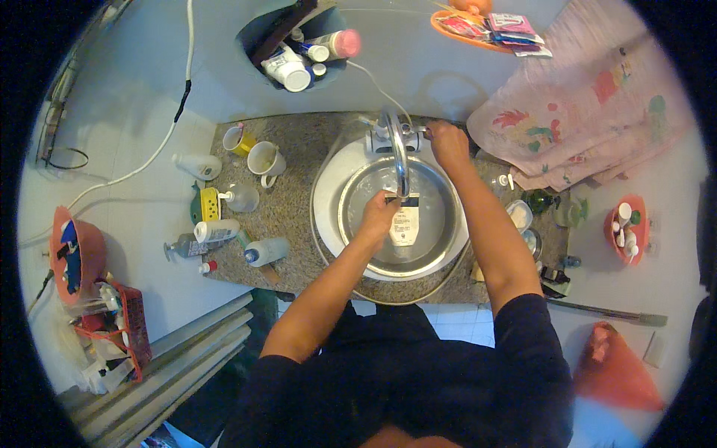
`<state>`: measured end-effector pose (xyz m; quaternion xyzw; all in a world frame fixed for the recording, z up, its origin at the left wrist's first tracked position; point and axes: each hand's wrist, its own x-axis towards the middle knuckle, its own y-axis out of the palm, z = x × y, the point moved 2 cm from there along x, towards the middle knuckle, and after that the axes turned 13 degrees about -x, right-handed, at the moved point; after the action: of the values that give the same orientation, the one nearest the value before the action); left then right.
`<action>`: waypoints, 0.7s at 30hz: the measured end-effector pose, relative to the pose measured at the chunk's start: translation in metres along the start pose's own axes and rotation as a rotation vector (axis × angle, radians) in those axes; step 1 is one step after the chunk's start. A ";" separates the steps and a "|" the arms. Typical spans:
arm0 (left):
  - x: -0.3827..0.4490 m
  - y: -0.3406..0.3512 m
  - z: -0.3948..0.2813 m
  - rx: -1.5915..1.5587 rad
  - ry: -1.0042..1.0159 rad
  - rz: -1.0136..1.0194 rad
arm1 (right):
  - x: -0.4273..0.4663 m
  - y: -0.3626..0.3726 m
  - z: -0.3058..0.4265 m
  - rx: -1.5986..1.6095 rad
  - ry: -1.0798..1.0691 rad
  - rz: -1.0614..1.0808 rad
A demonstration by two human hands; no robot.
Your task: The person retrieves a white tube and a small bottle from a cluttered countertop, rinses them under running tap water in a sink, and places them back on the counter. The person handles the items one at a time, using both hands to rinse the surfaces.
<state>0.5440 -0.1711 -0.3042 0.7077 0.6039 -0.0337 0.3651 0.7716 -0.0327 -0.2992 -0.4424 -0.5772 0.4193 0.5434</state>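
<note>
My left hand (380,217) grips a white squeeze tube (405,223) by its dark-banded end. The tube bears small print and hangs over a round metal basin (344,193) set in a white sink (326,210). Just above the tube is the mouth of the chrome faucet (398,148). Whether water is flowing from it, I cannot tell. My right hand (449,147) is at the faucet's lever handle (420,129), fingers curled around its end, which they hide.
Mugs (266,159), a pump bottle (242,199) and other bottles (266,252) crowd the granite counter (305,143) on the left. A pink patterned cloth (577,123) hangs at the right. Small jars and a dish (519,215) stand beneath it. A wall holder (252,53) contains several tubes.
</note>
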 end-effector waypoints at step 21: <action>0.017 0.004 0.004 0.259 0.156 -0.107 | 0.006 -0.001 0.001 0.027 -0.007 -0.035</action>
<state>0.5538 -0.1597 -0.3138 0.7161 0.6579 -0.0757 0.2205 0.7700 -0.0267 -0.2966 -0.4234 -0.5809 0.4193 0.5545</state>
